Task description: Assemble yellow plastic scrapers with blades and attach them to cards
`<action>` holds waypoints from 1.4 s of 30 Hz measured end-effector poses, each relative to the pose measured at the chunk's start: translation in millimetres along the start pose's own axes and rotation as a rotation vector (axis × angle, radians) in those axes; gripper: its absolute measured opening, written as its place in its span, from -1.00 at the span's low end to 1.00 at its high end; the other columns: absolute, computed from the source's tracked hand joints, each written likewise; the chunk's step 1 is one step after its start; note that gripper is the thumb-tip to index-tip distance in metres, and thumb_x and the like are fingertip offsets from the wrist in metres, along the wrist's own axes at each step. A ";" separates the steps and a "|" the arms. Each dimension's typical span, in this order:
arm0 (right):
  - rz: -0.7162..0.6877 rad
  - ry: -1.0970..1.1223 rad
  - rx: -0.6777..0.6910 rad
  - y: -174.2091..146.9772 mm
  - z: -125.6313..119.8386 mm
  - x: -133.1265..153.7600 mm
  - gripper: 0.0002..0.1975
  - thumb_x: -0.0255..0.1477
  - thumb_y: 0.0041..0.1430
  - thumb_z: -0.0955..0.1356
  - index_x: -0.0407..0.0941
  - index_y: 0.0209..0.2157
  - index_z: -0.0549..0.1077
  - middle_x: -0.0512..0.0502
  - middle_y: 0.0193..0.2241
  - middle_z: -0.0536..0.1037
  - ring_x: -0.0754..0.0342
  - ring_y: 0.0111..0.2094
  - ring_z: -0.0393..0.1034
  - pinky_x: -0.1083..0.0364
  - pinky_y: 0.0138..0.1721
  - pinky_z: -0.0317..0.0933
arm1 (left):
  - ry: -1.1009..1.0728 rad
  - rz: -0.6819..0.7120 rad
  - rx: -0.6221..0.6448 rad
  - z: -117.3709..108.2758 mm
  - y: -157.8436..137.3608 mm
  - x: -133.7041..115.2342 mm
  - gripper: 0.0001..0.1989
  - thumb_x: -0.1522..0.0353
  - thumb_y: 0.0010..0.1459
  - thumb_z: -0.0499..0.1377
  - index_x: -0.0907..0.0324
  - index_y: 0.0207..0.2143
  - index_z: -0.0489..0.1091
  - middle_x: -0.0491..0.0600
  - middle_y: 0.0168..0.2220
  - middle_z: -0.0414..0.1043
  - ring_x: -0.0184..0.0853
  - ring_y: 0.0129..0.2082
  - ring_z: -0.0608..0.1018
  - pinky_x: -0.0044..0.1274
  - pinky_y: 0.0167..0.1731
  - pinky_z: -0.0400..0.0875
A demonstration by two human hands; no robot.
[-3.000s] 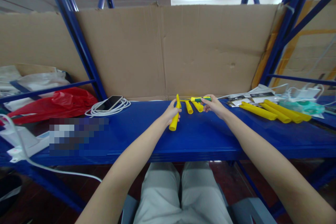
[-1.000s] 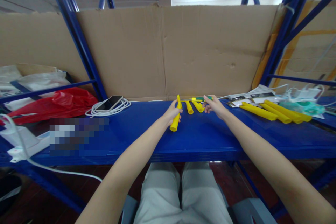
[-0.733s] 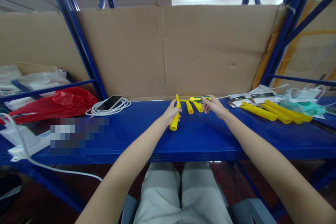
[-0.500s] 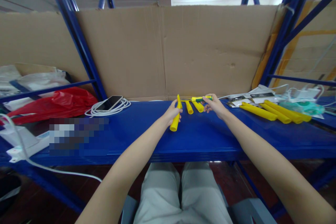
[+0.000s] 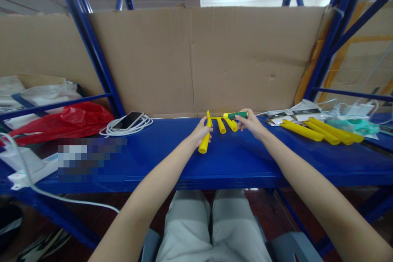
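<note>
My left hand (image 5: 200, 132) is closed around a yellow plastic tube-like handle (image 5: 204, 145), its wide end tilted toward me. A screwdriver (image 5: 236, 115) with a green and yellow grip lies level in the fingers of my right hand (image 5: 251, 124). Its shaft points left at the upper part of the held yellow piece; whether the tip touches is too small to tell. Just behind and between my hands, two more yellow tube-like handles (image 5: 221, 126) rest on the blue table (image 5: 239, 159).
Several yellow tube-like pieces (image 5: 327, 132) lie at the right, near flat packets (image 5: 291, 116) and a teal plastic bag (image 5: 353, 125). A phone (image 5: 129, 120) rests on a coiled white cable (image 5: 144, 125) at left, beside a red bag (image 5: 67, 120). Cardboard (image 5: 196, 61) closes off the back.
The screwdriver's grip has turned in my right hand, now showing more green. My left hand and the yellow piece stay nearly still. A striped dark shape has appeared on the floor at lower left.
</note>
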State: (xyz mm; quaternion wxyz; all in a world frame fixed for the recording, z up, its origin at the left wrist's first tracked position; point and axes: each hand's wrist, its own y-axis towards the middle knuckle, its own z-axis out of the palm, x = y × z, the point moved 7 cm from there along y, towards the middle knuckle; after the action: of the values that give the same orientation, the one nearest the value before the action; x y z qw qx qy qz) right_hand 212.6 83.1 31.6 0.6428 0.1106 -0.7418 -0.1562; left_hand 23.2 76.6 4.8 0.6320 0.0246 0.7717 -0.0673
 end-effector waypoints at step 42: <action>0.201 -0.194 -0.059 -7.7 -6.8 -1.5 -0.60 -0.20 0.21 0.24 -0.17 -0.60 0.27 0.02 -0.85 0.31 0.25 -0.83 0.19 0.28 -0.79 0.04 | 0.140 0.096 -0.028 1.4 -0.3 -4.2 -0.31 0.55 0.12 -0.01 -0.05 0.24 -0.17 -0.09 -0.36 0.31 -0.59 -0.73 0.25 -0.67 -0.73 0.21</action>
State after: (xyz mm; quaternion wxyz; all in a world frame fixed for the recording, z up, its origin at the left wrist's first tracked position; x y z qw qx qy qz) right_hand 219.3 75.9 28.2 0.5835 0.0011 -0.8028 -0.1227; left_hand 25.4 76.3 8.6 0.5794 0.0573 0.8127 -0.0240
